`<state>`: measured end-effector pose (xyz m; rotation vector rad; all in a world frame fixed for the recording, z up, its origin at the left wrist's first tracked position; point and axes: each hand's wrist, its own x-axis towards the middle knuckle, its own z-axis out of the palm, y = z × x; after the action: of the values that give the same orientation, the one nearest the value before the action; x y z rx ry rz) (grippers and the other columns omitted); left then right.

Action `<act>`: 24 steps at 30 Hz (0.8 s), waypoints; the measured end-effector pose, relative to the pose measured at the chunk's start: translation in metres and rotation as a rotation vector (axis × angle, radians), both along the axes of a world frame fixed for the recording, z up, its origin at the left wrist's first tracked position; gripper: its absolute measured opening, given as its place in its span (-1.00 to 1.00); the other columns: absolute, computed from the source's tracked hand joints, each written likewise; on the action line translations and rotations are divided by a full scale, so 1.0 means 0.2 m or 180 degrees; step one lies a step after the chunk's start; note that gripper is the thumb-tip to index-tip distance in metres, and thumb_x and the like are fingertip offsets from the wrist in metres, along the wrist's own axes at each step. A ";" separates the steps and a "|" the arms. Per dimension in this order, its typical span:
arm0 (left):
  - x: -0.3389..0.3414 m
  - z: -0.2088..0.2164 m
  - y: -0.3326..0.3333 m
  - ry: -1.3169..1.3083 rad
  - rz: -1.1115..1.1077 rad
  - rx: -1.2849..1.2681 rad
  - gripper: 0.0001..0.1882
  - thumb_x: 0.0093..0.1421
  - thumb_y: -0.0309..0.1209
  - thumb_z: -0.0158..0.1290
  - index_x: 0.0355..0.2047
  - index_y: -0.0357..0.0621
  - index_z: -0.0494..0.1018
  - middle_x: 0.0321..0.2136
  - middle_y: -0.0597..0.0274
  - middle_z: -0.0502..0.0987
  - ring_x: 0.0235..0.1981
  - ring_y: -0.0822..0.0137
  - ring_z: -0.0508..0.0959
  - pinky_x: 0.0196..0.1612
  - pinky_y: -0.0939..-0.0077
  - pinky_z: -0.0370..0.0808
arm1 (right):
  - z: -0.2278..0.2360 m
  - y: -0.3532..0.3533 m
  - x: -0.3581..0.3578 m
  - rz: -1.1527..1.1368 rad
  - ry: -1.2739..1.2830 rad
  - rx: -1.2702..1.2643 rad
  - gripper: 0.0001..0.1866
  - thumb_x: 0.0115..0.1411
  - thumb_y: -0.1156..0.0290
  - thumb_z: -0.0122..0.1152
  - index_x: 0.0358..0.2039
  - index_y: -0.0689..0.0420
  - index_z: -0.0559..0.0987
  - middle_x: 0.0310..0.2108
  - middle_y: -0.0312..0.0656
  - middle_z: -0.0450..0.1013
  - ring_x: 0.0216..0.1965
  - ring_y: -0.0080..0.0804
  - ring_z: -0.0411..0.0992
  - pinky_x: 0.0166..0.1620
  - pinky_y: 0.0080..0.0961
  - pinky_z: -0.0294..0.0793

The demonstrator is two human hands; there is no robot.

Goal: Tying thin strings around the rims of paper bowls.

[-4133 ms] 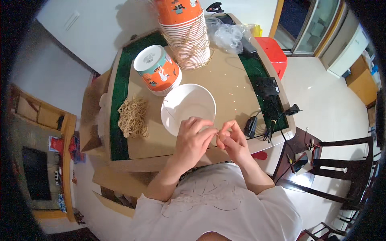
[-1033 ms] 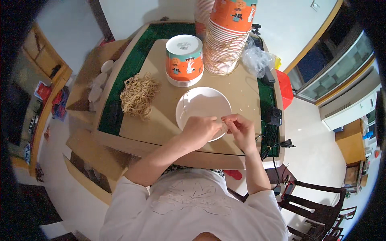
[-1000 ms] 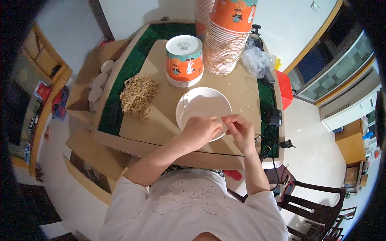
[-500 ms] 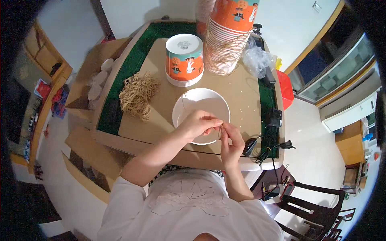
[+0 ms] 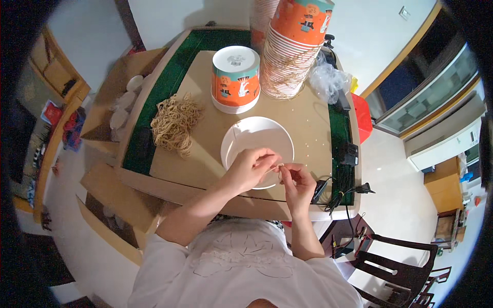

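Note:
Above a white-lined round paper bucket (image 5: 259,128), whose open mouth faces up, my two hands meet near its front right rim. Between the fingertips of my left hand (image 5: 249,168) and my right hand (image 5: 299,186), both closed in a pinch, is the end of a thin tan cord (image 5: 280,166). A fine line of cord also shows inside the bucket near its far left wall. Whether the cord is knotted is too small to tell. A loose heap of tan cords (image 5: 175,124) lies on the cardboard to the left.
Behind stands an upside-down orange and teal bucket (image 5: 236,87), beside a tall nested stack of buckets (image 5: 294,56) with cords hanging on it. A clear plastic bag (image 5: 328,79), black cables (image 5: 343,192) and small white bits are at right. An open cardboard box (image 5: 105,110) stands left.
My left fingers have loosened and spread a little, drawing slightly away from my right fingertips. Both hands sit a bit lower in the picture, as the whole view has shifted slightly.

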<state>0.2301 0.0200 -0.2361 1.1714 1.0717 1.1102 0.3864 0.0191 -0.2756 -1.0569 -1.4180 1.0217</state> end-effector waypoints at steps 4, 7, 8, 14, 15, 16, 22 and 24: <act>0.00 -0.04 0.00 0.0378 0.0122 0.0309 -0.86 0.17 -0.51 0.03 -0.26 -0.29 0.47 -0.49 0.31 0.55 -0.53 0.59 0.47 -0.48 0.68 0.41 | 0.00 0.00 -0.02 -0.0033 0.0086 -0.0030 -0.96 0.15 0.58 0.15 -0.36 0.25 0.52 -0.48 -0.29 0.49 -0.51 -0.69 0.39 -0.44 -0.76 0.39; 0.00 -0.02 -0.01 0.0795 0.0141 0.0656 -0.88 0.17 -0.53 0.02 -0.29 -0.29 0.47 -0.47 0.28 0.55 -0.49 0.57 0.50 -0.46 0.64 0.43 | 0.00 -0.01 -0.02 -0.0069 0.0039 -0.0053 -0.95 0.12 0.58 0.18 -0.36 0.25 0.53 -0.46 -0.29 0.49 -0.51 -0.69 0.38 -0.42 -0.76 0.37; 0.00 -0.01 -0.02 0.1105 0.0097 0.0582 -0.90 0.17 -0.53 0.02 -0.31 -0.29 0.46 -0.46 0.26 0.55 -0.47 0.56 0.51 -0.44 0.63 0.44 | 0.00 -0.01 -0.02 -0.0097 0.0032 -0.0067 -0.94 0.11 0.58 0.19 -0.37 0.24 0.53 -0.46 -0.29 0.48 -0.51 -0.69 0.37 -0.42 -0.76 0.36; 0.01 -0.02 0.00 0.0964 0.0602 0.1055 -0.91 0.16 -0.48 -0.01 -0.40 -0.26 0.36 -0.56 0.10 0.52 -0.56 0.24 0.54 -0.49 0.40 0.42 | 0.02 0.00 -0.03 -0.0032 -0.0249 0.0149 -0.91 0.08 0.57 0.22 -0.37 0.22 0.51 -0.48 -0.30 0.46 -0.56 -0.71 0.30 -0.48 -0.75 0.31; 0.01 -0.02 0.00 0.0959 0.0601 0.1061 -0.91 0.16 -0.48 -0.01 -0.40 -0.26 0.36 -0.56 0.10 0.52 -0.56 0.24 0.54 -0.49 0.40 0.42 | 0.01 0.00 -0.03 -0.0035 -0.0253 0.0156 -0.91 0.08 0.57 0.22 -0.37 0.22 0.51 -0.48 -0.30 0.46 -0.56 -0.71 0.30 -0.48 -0.75 0.31; 0.01 -0.02 0.01 0.1013 0.0511 0.0934 -0.93 0.18 -0.51 -0.01 -0.38 -0.27 0.36 -0.54 0.18 0.50 -0.52 0.40 0.50 -0.45 0.50 0.42 | 0.00 0.01 -0.03 -0.0059 -0.0295 0.0163 -0.92 0.08 0.56 0.22 -0.38 0.22 0.51 -0.49 -0.32 0.45 -0.57 -0.71 0.29 -0.49 -0.76 0.29; 0.03 -0.05 0.03 0.1078 0.0518 0.0917 -0.95 0.19 -0.54 -0.03 -0.36 -0.27 0.36 -0.51 0.24 0.48 -0.49 0.53 0.47 -0.42 0.59 0.42 | 0.01 0.00 -0.06 -0.0153 -0.0301 0.0093 -0.91 0.08 0.53 0.25 -0.40 0.22 0.52 -0.55 -0.39 0.40 -0.58 -0.75 0.25 -0.52 -0.78 0.24; 0.03 -0.04 0.03 0.1106 0.0544 0.0977 -0.95 0.18 -0.54 -0.02 -0.35 -0.27 0.35 -0.51 0.23 0.48 -0.50 0.52 0.47 -0.42 0.59 0.42 | 0.01 0.00 -0.06 -0.0192 -0.0232 0.0081 -0.91 0.08 0.52 0.25 -0.41 0.22 0.53 -0.58 -0.40 0.39 -0.59 -0.76 0.23 -0.52 -0.78 0.22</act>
<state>0.2369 0.0255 -0.2451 1.5812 1.3174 1.2644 0.3737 0.0197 -0.2735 -1.1214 -1.4454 0.9277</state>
